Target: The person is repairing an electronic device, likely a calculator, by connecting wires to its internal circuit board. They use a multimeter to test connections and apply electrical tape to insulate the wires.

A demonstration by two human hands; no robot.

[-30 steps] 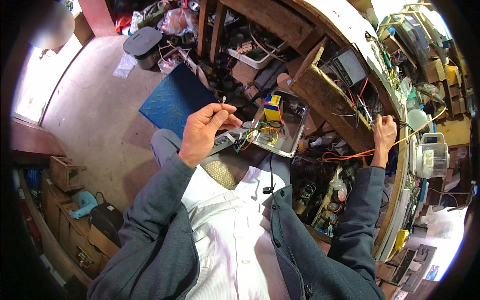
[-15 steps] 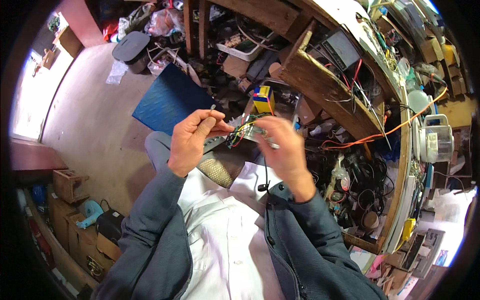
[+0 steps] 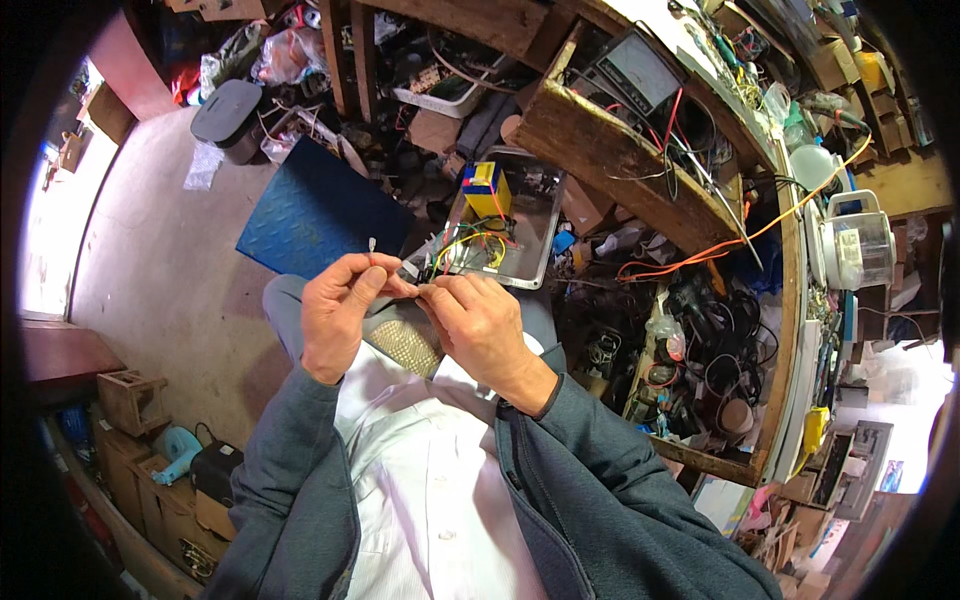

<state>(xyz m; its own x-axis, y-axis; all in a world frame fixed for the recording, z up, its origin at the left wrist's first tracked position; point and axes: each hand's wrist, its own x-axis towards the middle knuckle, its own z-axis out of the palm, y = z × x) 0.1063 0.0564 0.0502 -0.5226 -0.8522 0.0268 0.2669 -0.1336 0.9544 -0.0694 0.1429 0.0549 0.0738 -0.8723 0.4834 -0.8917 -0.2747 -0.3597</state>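
My left hand [image 3: 343, 312] is closed in a pinch on a thin wire; a small pale connector [image 3: 372, 245] on its end sticks up above the fingers. My right hand [image 3: 480, 328] meets it, thumb and fingers pressed together on wire beside the left fingertips; the exact spot they grip is hidden. Beyond my fingers runs a tangle of thin yellow, red, green and black wires [image 3: 464, 238]. It lies over an open metal casing [image 3: 543, 245]. In that casing stands a yellow and blue box-shaped block [image 3: 487, 190], with a red wire along its side.
A blue textured panel [image 3: 318, 212] lies left of the casing. A dark lidded bin [image 3: 228, 115] stands on the floor farther left. To the right are a wooden bench frame [image 3: 620, 150], a meter-like box [image 3: 640, 72], an orange cable [image 3: 700, 262] and heaped black cords [image 3: 715, 335].
My right hand, blurred and raised before, has come left and down to meet my left hand. A dark cord that hung below it no longer shows. The casing is now more exposed.
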